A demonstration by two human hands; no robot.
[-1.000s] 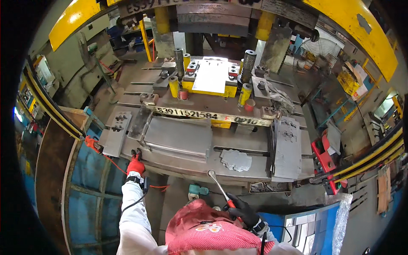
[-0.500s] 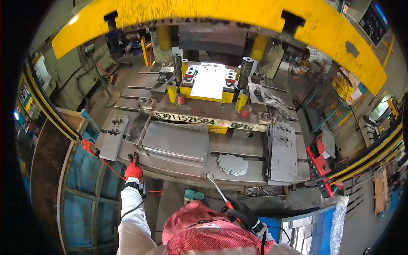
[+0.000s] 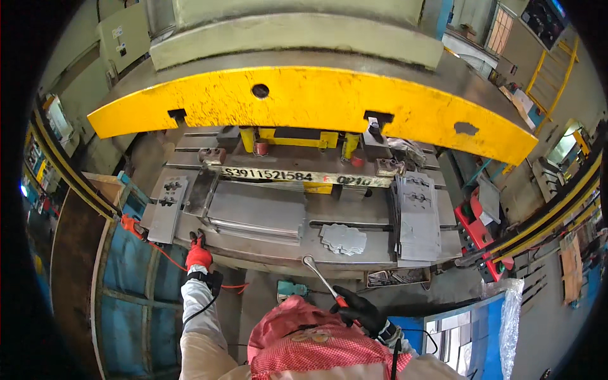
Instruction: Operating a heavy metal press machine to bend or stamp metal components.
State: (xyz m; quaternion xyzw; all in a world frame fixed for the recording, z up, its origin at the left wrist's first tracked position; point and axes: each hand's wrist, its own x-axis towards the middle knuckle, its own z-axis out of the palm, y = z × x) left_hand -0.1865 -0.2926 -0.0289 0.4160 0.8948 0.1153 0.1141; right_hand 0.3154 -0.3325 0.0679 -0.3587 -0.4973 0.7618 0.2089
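Observation:
My left hand (image 3: 198,254), in a red glove with dark fingertips, rests at the front edge of the press bed (image 3: 266,250), fingers apart and holding nothing. A stack of grey metal sheets (image 3: 256,209) lies just right of it. In my black-gloved right hand (image 3: 361,313) is a ratchet-like tool (image 3: 324,280) with a round metal head and red handle. Its head points up and left, near the bed's front edge. Small grey cut metal plates (image 3: 343,239) lie in a pile beyond it. The yellow-fronted press ram (image 3: 304,95) hangs low over the die (image 3: 285,161), hiding most of it.
Punched metal strips (image 3: 418,218) are stacked at the right of the bed, and another strip (image 3: 167,209) lies at the left. A tray of metal pieces (image 3: 398,278) sits below the front edge. Blue metal frames (image 3: 136,272) stand at left; a red control box (image 3: 479,231) at right.
The yellow press ram has come down and now covers the die's top and the bright sheet on it. Both my hands stay almost where they were; the view shifts slightly.

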